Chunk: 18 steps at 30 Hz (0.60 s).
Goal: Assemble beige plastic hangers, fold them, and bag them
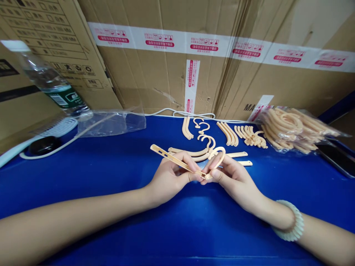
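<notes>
Between the fingers of my left hand (174, 175) is a cream plastic hanger arm (169, 156), a slotted strip slanting up to the left. My right hand (235, 179) pinches a cream hanger hook (222, 155), its curve pointing up. The foot of the hook meets the arm's inner end at my fingertips; whether they are joined I cannot tell. Just behind my hands lie curved arms (191, 152) and straight-looking arm ends (240, 154). Farther back are loose hooks (204, 127), a pair of arms (187, 128), another group of arms (227, 133) and several more hooks (249, 135).
Clear bags of cream hanger parts (291, 127) lie at the right by a dark phone (337, 157). At the left are a water bottle (55, 83), a pale hairbrush (58, 127), a black oval object (44, 145) and a plastic bag (116, 123). Cardboard (155, 74) stands behind the blue table (177, 229).
</notes>
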Motion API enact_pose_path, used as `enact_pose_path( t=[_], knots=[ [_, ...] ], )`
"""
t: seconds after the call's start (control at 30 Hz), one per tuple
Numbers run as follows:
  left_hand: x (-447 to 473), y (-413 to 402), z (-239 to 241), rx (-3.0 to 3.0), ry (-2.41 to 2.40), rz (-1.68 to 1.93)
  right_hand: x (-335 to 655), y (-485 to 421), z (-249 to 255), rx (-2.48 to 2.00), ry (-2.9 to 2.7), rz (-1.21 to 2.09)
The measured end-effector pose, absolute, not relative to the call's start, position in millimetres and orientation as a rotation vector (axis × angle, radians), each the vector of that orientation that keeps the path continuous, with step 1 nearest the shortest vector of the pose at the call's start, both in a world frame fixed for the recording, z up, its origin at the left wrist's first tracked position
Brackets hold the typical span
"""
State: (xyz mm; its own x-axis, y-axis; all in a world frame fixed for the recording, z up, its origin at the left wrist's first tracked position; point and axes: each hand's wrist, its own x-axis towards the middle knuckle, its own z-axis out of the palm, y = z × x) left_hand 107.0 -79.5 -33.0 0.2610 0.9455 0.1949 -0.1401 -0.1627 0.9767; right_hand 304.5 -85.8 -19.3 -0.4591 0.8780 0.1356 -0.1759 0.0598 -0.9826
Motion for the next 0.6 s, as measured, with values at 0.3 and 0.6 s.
enact_pose_path(
  t=[0.3, 0.6],
  knots=[
    [108, -82, -33, 1.349, 0.811, 1.167, 302, -90, -18, -0.801, -1.483, 1.434],
    [110, -84, -33, 1.331, 0.848, 1.150, 295, -96, -15, -0.924, -1.493, 1.268]
  ],
)
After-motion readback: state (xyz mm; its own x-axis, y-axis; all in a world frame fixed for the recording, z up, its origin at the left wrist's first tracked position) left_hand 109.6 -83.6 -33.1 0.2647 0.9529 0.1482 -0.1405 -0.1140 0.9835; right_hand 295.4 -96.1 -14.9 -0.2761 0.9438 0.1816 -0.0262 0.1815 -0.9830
